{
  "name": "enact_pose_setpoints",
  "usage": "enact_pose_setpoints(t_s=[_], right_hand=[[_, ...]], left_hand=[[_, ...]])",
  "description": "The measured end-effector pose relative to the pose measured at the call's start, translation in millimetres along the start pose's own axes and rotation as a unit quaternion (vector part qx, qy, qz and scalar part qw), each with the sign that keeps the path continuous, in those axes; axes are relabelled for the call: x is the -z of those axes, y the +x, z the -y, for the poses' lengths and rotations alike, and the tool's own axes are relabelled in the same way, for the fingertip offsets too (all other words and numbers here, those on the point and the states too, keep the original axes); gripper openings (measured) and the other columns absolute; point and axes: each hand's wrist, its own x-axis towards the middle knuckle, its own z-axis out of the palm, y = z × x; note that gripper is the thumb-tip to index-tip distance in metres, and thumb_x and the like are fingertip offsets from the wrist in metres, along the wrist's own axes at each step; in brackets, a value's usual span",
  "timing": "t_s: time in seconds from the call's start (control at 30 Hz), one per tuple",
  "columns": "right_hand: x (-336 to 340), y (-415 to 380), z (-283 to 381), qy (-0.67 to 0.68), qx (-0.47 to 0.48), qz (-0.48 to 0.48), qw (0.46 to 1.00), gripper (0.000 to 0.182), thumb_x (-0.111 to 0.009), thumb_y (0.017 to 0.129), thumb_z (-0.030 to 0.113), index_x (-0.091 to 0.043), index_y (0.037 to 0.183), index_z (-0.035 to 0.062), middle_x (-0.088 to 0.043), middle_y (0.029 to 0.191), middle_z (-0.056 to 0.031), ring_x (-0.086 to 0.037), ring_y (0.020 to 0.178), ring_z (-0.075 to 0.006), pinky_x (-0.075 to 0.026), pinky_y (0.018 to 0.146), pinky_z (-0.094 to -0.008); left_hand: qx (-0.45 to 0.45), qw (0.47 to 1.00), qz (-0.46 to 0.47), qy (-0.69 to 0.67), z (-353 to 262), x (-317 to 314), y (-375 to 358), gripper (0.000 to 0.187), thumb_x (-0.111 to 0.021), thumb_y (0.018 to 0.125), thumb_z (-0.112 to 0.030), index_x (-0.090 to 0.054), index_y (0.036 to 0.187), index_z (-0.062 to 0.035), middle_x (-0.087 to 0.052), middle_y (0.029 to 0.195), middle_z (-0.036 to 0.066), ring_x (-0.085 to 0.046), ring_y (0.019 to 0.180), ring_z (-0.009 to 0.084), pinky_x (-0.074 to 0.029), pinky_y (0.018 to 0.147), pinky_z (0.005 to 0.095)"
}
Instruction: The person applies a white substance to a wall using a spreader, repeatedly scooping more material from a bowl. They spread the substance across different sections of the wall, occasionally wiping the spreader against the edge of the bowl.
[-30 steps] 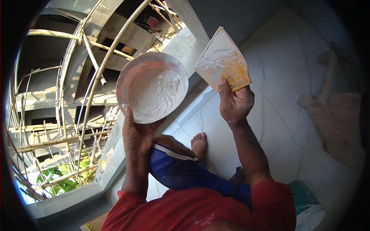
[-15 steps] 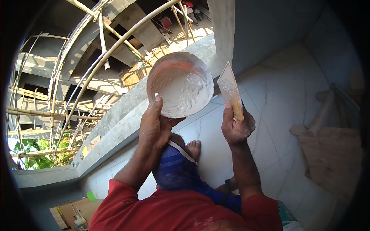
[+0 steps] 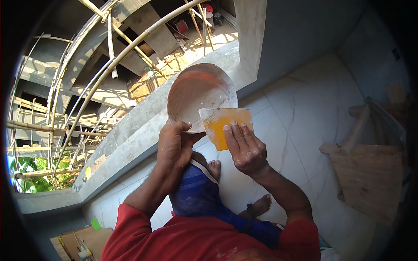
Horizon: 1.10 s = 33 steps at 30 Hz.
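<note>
My left hand grips the near left rim of a round bowl, thumb over the edge and fingers underneath. White, wet-looking putty coats its inside, with reddish-orange wall showing at the far side. In my right hand is a yellow putty scraper, fingers laid flat across its face and thumb hidden behind. White smears cover the scraper's upper edge and left side. That edge overlaps the bowl's near right rim in this view. Putty also marks my right fingers.
A grey concrete ledge runs along the left, with bamboo scaffolding beyond it. Wooden boards stand at the right on the marbled tile floor. A cardboard sheet lies at the lower left.
My right hand has moved left with the scraper, from beside the bowl to its near right rim, turning the yellow face toward me. The bowl has tilted slightly.
</note>
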Motion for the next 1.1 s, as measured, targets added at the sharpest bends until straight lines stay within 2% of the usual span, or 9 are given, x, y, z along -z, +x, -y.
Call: enact_pose_setpoints(t_s=[0.17,0.23,0.47,0.57,0.63,0.73,0.83,1.0,1.1], right_hand=[[-2.0,-19.7,-14.3,-0.056,-0.010,0.025,0.998,0.037,-0.062,0.083,0.007,-0.063,0.117,-0.0045,-0.067,0.110,-0.0254,-0.068,0.097,-0.0404,-0.057,0.082,-0.0443],[0.1,-27.0,-22.5,-0.055,-0.017,0.031,0.998,0.036,-0.061,0.083,0.006,-0.063,0.117,-0.0046,-0.067,0.109,-0.0254,-0.068,0.097,-0.0402,-0.057,0.082,-0.0443],[20.9,-52.3,-63.2,-0.119,0.017,0.086,0.989,0.033,-0.065,0.084,0.008,-0.066,0.116,-0.0006,-0.069,0.108,-0.0214,-0.068,0.098,-0.0393,-0.057,0.083,-0.0451],[43.1,-51.9,-79.5,-0.143,0.042,0.115,0.982,0.032,-0.066,0.084,0.009,-0.067,0.115,-0.0004,-0.069,0.108,-0.0210,-0.069,0.097,-0.0399,-0.057,0.083,-0.0454],[61.5,-50.3,-90.6,-0.153,0.044,0.138,0.977,0.033,-0.062,0.081,0.001,-0.066,0.113,-0.0029,-0.069,0.106,-0.0228,-0.069,0.095,-0.0378,-0.057,0.083,-0.0443],[81.4,-42.6,-100.2,-0.096,-0.046,0.093,0.990,0.033,-0.065,0.077,-0.008,-0.065,0.109,-0.0016,-0.071,0.096,-0.0180,-0.072,0.084,-0.0296,-0.060,0.072,-0.0368],[106.0,-11.6,-94.9,-0.050,-0.077,0.085,0.992,0.030,-0.067,0.078,-0.006,-0.064,0.108,-0.0017,-0.071,0.089,-0.0154,-0.072,0.077,-0.0284,-0.059,0.066,-0.0345],[112.1,33.6,-82.8,-0.051,-0.039,0.172,0.983,0.031,-0.068,0.081,-0.003,-0.069,0.111,0.0070,-0.069,0.073,-0.0108,-0.067,0.058,-0.0192,-0.052,0.049,-0.0288],[104.5,42.7,-74.5,-0.080,0.005,0.196,0.977,0.035,-0.067,0.081,-0.001,-0.068,0.115,0.0077,-0.067,0.070,-0.0087,-0.065,0.056,-0.0172,-0.052,0.048,-0.0291]], left_hand=[[0.022,1.000,-0.017,0.013,1.8,2.1,4.7,0.063,-0.043,0.073,0.003,-0.028,0.133,0.0163,-0.046,0.129,0.028,-0.052,0.119,0.0447,-0.041,0.106,0.0612],[0.014,0.999,-0.051,0.011,0.0,-3.0,1.9,0.050,-0.042,0.072,0.007,-0.041,0.122,0.0136,-0.052,0.117,0.024,-0.060,0.105,0.0398,-0.054,0.089,0.0567],[0.024,0.999,-0.026,0.030,-3.0,-6.0,0.8,0.054,-0.039,0.070,0.012,-0.039,0.124,0.0152,-0.050,0.120,0.025,-0.059,0.107,0.0409,-0.053,0.092,0.0570],[0.020,0.999,0.001,0.048,-3.1,-10.3,-1.5,0.063,-0.040,0.071,0.010,-0.029,0.132,0.0192,-0.045,0.128,0.030,-0.054,0.116,0.0457,-0.047,0.099,0.0614],[0.028,0.999,0.008,0.023,-1.5,-11.8,-1.6,0.063,-0.040,0.072,0.009,-0.027,0.133,0.0192,-0.044,0.130,0.030,-0.053,0.117,0.0457,-0.047,0.099,0.0614],[0.020,0.999,0.013,0.026,-3.0,-17.5,-4.9,0.064,-0.041,0.073,0.007,-0.026,0.134,0.0172,-0.043,0.131,0.029,-0.052,0.119,0.0457,-0.046,0.100,0.0617],[0.010,0.998,0.008,0.058,-3.2,-22.5,-4.7,0.064,-0.041,0.074,0.006,-0.027,0.136,0.0140,-0.044,0.130,0.027,-0.052,0.119,0.0440,-0.046,0.100,0.0619],[-0.015,0.995,0.020,0.092,1.9,-21.5,-2.8,0.066,-0.041,0.073,0.007,-0.035,0.138,0.0038,-0.048,0.128,0.022,-0.056,0.113,0.0361,-0.051,0.094,0.0554],[-0.014,0.996,0.020,0.085,4.3,-16.9,-0.6,0.067,-0.041,0.072,0.008,-0.037,0.138,0.0014,-0.049,0.127,0.021,-0.057,0.112,0.0348,-0.051,0.093,0.0534]])
